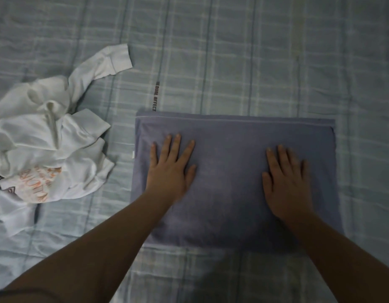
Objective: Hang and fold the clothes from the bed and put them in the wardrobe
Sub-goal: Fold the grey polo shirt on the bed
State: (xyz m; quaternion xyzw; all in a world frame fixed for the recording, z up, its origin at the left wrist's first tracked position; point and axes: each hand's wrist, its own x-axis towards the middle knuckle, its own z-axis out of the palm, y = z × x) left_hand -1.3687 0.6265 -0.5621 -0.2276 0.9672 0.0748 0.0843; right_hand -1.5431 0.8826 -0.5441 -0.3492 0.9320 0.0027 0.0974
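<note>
Both forearms reach in from the bottom of the frame, and the left hand [170, 169] and right hand [286, 182] lie palm-down with fingers straight and spread — gripping nothing — on the folded blue-grey garment [230, 171]. That neat rectangle sits centre-right on the checked bedsheet [254, 62]. A crumpled white shirt [47, 145] with orange print lies at the left — apart from it.

a pale blue-green checked bedsheet [254, 62] filled the background, lightly wrinkled, under dim, even light with soft shadows.
</note>
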